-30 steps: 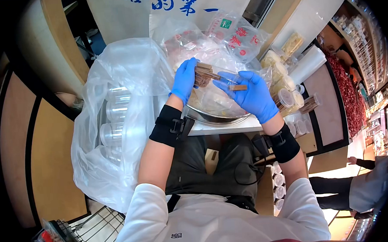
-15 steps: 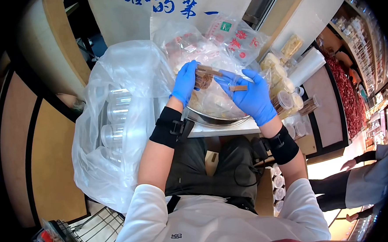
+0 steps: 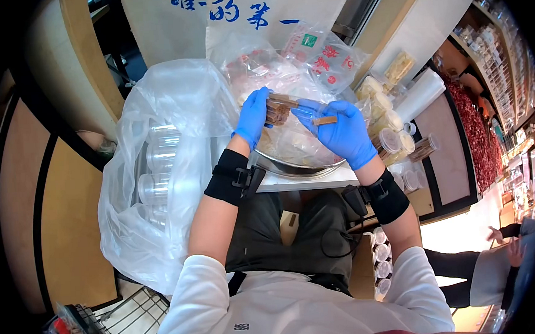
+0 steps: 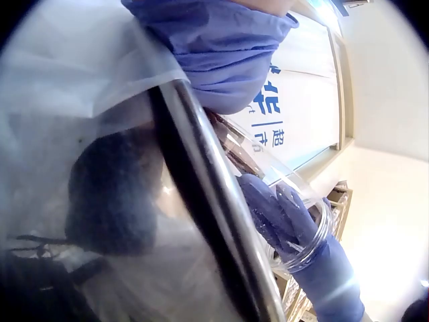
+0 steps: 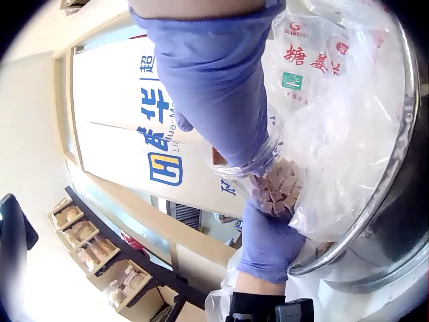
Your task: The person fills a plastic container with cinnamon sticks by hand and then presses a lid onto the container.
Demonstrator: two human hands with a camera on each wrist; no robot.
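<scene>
My blue-gloved left hand (image 3: 253, 116) grips a clear plastic jar (image 4: 271, 161) lying on its side over a metal bowl (image 3: 297, 165). Brown sticks (image 3: 281, 107) are packed inside; their square ends (image 5: 278, 191) form a bundle in the right wrist view. My right hand (image 3: 345, 132), also gloved, has its fingers reaching through the jar's mouth, touching the sticks. One separate brown stick (image 3: 325, 120) is held crosswise at the right hand, near the thumb and outside the rim. The bowl holds clear plastic bags with red print (image 3: 328, 61).
To the left, a large translucent bag (image 3: 192, 225) holds several clear jars (image 3: 153, 186). Filled, lidded jars (image 3: 390, 137) and a white roll (image 3: 421, 95) stand to the right. A wire basket (image 3: 130, 319) is at lower left. Another person (image 3: 496, 264) stands at far right.
My right hand's thumb has bent inward, and its fingers have shifted slightly left at the jar. The left hand keeps its grip. The other person's hands have moved.
</scene>
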